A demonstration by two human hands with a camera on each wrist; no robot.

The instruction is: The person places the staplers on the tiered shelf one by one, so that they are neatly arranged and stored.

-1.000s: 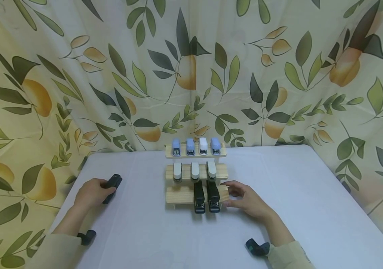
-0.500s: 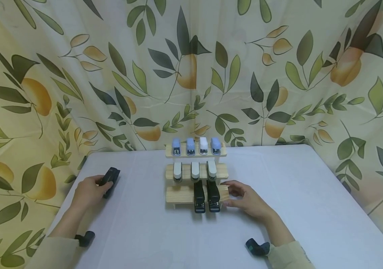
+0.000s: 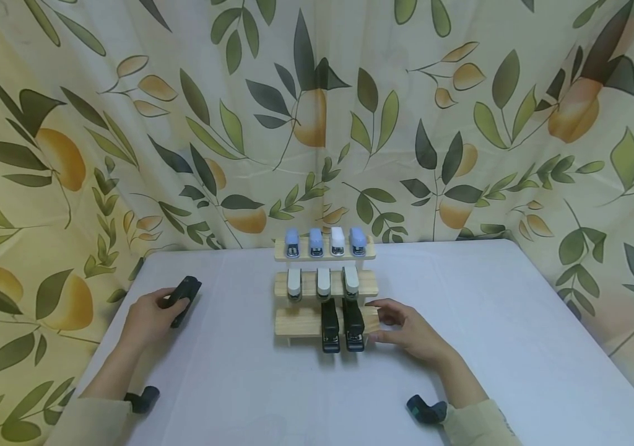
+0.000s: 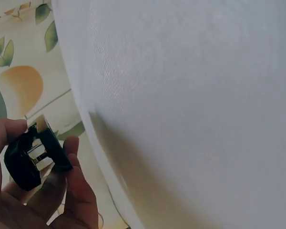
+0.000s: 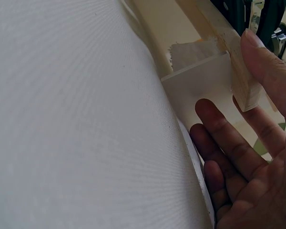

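On the left side of the table, my left hand [image 3: 147,317] holds a black stapler [image 3: 186,301] between thumb and fingers. The left wrist view shows one end of that stapler [image 4: 22,164], with metal parts in its gap. My right hand [image 3: 413,334] is at the right end of a three-tier wooden display rack [image 3: 297,323]. Its thumb and index finger pinch the end of the lowest plank [image 5: 247,88], and the other fingers lie by the white support [image 5: 205,78]. Two black staplers [image 3: 330,325] sit on that tier, right of a bare stretch of wood.
Several small blue and white staplers [image 3: 316,241] line the top tier. Three white staplers [image 3: 323,283] stand on the middle tier. A white cloth covers the table [image 3: 239,390], and a leaf-and-fruit patterned curtain [image 3: 317,124] hangs behind and at both sides.
My left hand has moved slightly left and away from me with the black stapler. My right hand stays at the rack's lowest plank.
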